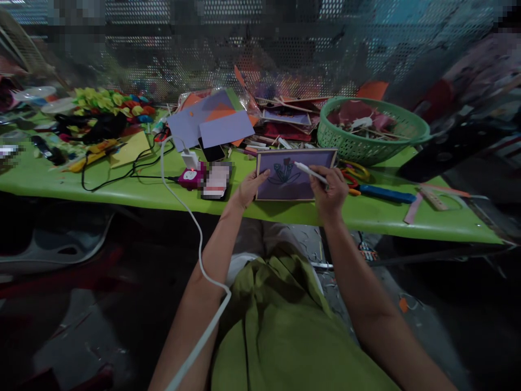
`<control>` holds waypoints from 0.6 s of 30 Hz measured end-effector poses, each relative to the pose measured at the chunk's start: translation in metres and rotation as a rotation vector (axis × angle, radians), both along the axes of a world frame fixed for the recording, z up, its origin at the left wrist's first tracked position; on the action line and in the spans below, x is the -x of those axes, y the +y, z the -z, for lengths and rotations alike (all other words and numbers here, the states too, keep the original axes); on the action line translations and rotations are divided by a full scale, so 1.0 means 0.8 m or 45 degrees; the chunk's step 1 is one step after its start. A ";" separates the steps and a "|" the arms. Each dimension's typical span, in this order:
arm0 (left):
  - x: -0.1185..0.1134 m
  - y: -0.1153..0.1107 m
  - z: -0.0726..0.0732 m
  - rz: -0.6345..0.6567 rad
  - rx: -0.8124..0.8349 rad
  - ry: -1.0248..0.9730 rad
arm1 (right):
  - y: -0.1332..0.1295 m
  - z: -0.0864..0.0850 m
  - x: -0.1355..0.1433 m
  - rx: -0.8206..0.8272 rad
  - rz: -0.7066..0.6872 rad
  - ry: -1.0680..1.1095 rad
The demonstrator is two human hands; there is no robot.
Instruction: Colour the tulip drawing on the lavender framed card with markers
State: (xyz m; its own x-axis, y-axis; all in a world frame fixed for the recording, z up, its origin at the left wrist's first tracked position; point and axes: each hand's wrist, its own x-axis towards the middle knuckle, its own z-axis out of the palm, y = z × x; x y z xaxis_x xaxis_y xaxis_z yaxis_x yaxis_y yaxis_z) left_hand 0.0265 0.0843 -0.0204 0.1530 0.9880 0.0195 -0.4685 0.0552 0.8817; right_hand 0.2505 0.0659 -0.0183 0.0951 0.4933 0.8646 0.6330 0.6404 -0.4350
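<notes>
A shallow purple picture panel with a pale wooden frame (297,191) stands tilted at the front edge of the green table. Dark outlines of a plant-like figure with a red patch are drawn on its purple face. My left hand (249,190) grips the frame's left side, thumb over the front. In my right hand (331,190) is a white marker pen (311,172), held like a pencil. Its tip is at the drawing, near the red patch; whether it touches the surface I cannot tell.
A green plastic basket (366,155) holds scraps behind my right hand. Scissors (356,171) and a blue-handled tool (386,194) lie to the right. Left of the panel are a phone (217,180), a purple power socket (191,178) with cables, and purple paper sheets (226,129).
</notes>
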 end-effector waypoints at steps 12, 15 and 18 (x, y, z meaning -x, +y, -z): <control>0.002 0.002 0.003 0.011 0.028 0.007 | 0.002 0.001 0.005 -0.028 -0.079 0.000; 0.002 0.003 0.005 0.014 0.011 0.011 | 0.003 0.001 0.005 -0.044 -0.068 -0.010; 0.002 0.002 0.005 0.018 -0.010 0.011 | 0.002 0.000 0.006 -0.030 -0.057 -0.017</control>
State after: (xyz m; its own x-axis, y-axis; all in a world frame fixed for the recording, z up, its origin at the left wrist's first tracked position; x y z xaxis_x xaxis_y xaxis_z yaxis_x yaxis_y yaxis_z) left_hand 0.0248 0.0862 -0.0244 0.1674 0.9856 0.0256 -0.4604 0.0552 0.8860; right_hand 0.2459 0.0673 -0.0187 0.0620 0.4763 0.8771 0.6087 0.6784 -0.4114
